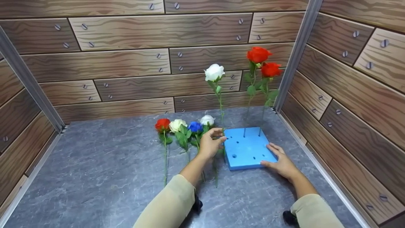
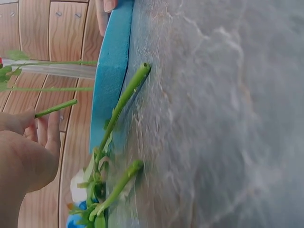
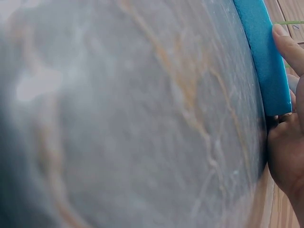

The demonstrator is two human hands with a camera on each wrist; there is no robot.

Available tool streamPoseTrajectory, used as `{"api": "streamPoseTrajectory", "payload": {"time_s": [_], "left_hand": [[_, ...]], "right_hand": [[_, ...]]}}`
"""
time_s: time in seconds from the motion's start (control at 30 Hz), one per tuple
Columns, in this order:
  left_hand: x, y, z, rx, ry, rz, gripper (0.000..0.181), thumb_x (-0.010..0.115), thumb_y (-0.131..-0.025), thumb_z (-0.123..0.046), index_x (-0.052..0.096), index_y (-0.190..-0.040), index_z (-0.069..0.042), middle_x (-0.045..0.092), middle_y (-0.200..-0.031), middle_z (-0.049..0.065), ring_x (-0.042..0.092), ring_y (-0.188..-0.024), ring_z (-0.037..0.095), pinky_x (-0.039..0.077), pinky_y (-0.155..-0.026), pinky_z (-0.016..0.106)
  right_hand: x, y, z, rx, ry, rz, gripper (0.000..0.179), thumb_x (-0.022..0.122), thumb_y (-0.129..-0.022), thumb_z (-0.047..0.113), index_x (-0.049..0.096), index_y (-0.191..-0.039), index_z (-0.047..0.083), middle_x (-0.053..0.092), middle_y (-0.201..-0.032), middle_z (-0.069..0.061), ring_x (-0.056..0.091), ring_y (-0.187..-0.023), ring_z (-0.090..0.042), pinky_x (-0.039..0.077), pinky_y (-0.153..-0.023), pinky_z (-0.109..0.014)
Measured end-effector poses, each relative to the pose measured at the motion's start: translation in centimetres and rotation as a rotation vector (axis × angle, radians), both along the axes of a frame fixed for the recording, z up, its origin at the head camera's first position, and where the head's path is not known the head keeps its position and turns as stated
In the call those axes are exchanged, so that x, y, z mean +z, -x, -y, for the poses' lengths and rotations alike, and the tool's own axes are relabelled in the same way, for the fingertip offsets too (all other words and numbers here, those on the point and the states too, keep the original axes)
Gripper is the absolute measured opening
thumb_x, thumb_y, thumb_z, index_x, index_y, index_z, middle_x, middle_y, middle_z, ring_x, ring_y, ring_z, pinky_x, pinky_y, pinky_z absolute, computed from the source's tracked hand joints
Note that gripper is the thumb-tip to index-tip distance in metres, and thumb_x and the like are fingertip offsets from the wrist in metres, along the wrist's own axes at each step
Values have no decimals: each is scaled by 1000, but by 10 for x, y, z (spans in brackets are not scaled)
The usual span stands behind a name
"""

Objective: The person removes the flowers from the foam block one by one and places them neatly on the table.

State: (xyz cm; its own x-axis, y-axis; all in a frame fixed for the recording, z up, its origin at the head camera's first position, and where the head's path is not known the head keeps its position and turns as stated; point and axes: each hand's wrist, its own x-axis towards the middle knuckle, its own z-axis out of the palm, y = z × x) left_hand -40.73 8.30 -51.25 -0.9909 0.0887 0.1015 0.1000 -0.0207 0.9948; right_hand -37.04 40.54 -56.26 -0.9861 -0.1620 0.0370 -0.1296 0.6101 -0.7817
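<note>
My left hand (image 1: pixel 209 145) pinches the green stem (image 2: pixel 56 108) of an upright white artificial rose (image 1: pixel 214 72). The stem's lower end shows free below the fingers in the left wrist view, close to the left edge of a blue board (image 1: pixel 248 150) with several small holes. At the board's near right corner, my right hand (image 1: pixel 282 162) grips it, thumb on the near edge and fingers along the right side. Two red roses (image 1: pixel 258 54) (image 1: pixel 271 69) stand upright in holes at the board's far side.
Left of the board lie a red rose (image 1: pixel 162 124), a cream rose (image 1: pixel 178 125), a blue rose (image 1: pixel 195 127) and another white rose (image 1: pixel 207 120), stems toward me. Wood-patterned walls (image 1: pixel 126 34) enclose the grey marbled table (image 1: pixel 95 177) at the back and sides.
</note>
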Motion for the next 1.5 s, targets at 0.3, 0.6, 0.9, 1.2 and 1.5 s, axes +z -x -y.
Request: {"api": "streamPoseTrajectory", "payload": {"time_s": [0.3,0.6,0.9,1.2,1.5], "left_hand": [[2,-1,10,5,24,-3,35,73,-92,-9,67,-125,-17,65,-116,9,71,-104,35,62,-82,53],[1,-3,17,18,36,11,35,73,-92,-9,68,-124,-22,65,-112,5,71,-98,24,62,-73,44],[0,-6,25,46,69,20,37,72,-92,-6,66,-126,-19,63,-116,11,64,-86,14,60,-69,37],[-2,-14,40,39,85,8,40,70,-94,-9,62,-133,-17,61,-120,13,61,-89,15,60,-71,39],[-4,-23,48,37,70,15,40,68,-95,-6,61,-133,-17,58,-125,21,60,-81,18,53,-62,32]], "right_hand": [[0,0,0,2,-4,2,96,80,-85,41,27,-159,10,10,-168,-17,5,-154,-49,9,-120,-74],[1,0,-1,0,-9,8,97,80,-85,42,27,-160,10,10,-168,-16,5,-154,-49,9,-119,-74],[1,2,-1,9,1,21,98,80,-85,41,25,-160,10,7,-168,-17,3,-154,-49,10,-119,-74],[0,3,0,13,-18,9,98,79,-85,44,25,-160,12,9,-168,-17,6,-154,-50,10,-118,-75],[0,1,0,9,-28,2,97,79,-86,43,26,-160,11,10,-168,-17,6,-154,-50,11,-117,-76]]}}
